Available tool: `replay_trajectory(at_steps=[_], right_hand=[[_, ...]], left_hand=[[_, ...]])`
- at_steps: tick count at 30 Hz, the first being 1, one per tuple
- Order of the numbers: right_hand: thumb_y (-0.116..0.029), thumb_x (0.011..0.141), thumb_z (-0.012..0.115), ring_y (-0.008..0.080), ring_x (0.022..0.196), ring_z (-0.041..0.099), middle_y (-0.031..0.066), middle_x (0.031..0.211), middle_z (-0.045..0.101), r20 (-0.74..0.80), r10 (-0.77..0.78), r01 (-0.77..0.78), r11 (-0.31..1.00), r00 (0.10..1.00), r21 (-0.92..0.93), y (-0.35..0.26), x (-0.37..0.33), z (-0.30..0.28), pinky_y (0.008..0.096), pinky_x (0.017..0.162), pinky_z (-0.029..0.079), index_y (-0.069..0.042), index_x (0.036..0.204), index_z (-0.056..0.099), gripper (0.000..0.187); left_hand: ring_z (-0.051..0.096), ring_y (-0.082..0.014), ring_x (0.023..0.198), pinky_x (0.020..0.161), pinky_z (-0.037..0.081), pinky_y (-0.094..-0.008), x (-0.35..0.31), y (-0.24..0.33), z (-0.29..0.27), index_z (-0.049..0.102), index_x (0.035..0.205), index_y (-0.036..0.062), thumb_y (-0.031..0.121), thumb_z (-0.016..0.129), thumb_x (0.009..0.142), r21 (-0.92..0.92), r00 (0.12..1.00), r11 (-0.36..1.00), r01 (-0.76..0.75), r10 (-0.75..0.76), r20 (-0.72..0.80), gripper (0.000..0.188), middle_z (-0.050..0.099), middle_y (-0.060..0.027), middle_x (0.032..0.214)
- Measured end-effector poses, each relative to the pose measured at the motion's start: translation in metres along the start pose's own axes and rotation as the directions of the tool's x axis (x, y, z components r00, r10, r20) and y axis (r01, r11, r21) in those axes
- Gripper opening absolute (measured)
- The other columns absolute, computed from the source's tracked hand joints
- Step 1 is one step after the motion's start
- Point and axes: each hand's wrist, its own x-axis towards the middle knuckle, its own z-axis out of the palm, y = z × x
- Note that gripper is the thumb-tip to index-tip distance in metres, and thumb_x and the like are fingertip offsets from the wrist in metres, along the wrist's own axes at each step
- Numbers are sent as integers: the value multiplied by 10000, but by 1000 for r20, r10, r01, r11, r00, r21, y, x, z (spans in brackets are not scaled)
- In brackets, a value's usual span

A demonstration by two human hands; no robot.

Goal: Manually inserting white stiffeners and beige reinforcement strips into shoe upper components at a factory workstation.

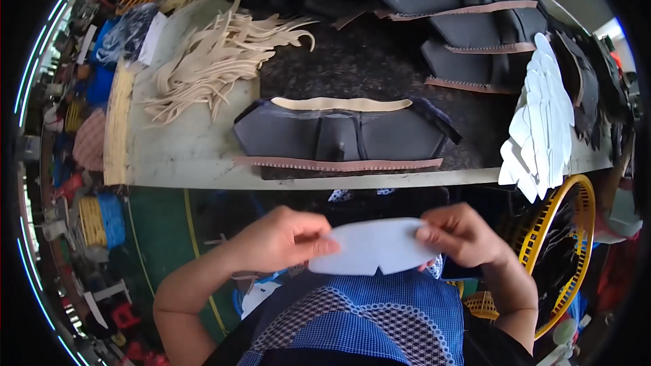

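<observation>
Left hand (pixel 290 238), bare: pinching left end of flat white lens-shaped sheet (pixel 371 247), notched at lower edge. Right hand (pixel 464 236), bare: pinching opposite end. Held between both, near blue patterned apron (pixel 352 322), long axis left to right. Directly ahead, beyond near edge of pale worktable (pixel 190 163): dark-grey angular panel (pixel 285 135), long axis roughly parallel. Ahead and right, nearer right hand: stack of overlapping white elongated pieces (pixel 542 122).

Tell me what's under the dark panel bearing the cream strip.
A speckled black mat; the dark panel extends left over the pale tabletop. Anything else directly beneath is covered.
</observation>
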Motion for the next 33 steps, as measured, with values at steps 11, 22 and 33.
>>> replay_trajectory(at_steps=[11,22,33], right_hand=[[-337,1141,511,192,845,762,204,1132,727,-332,191,-205,979,924,-7,-58,118,-22,280,761,613,98,1393,581,508],[-188,1065,588,321,1126,607,165,939,675,282,-389,460,505,877,-730,-14,67,-33,443,971,506,-6,1071,708,219],[-230,1113,586,80,640,516,10,740,574,-246,-277,199,933,929,-301,-57,49,3,262,568,403,-17,930,657,290]], left_hand=[[670,-82,902,744,580,-278,45,-8,-94,650,1086,29,296,595,1111,-243,930,967,-76,-19,-367,274,694,-2,940],[620,-193,773,647,542,-343,18,-58,-66,731,1056,67,43,863,803,745,755,598,-295,624,-202,287,605,-41,1037],[748,-169,715,609,598,-260,-18,13,-36,676,1075,-16,388,644,1072,-131,971,982,-135,105,-214,406,735,-99,876]])
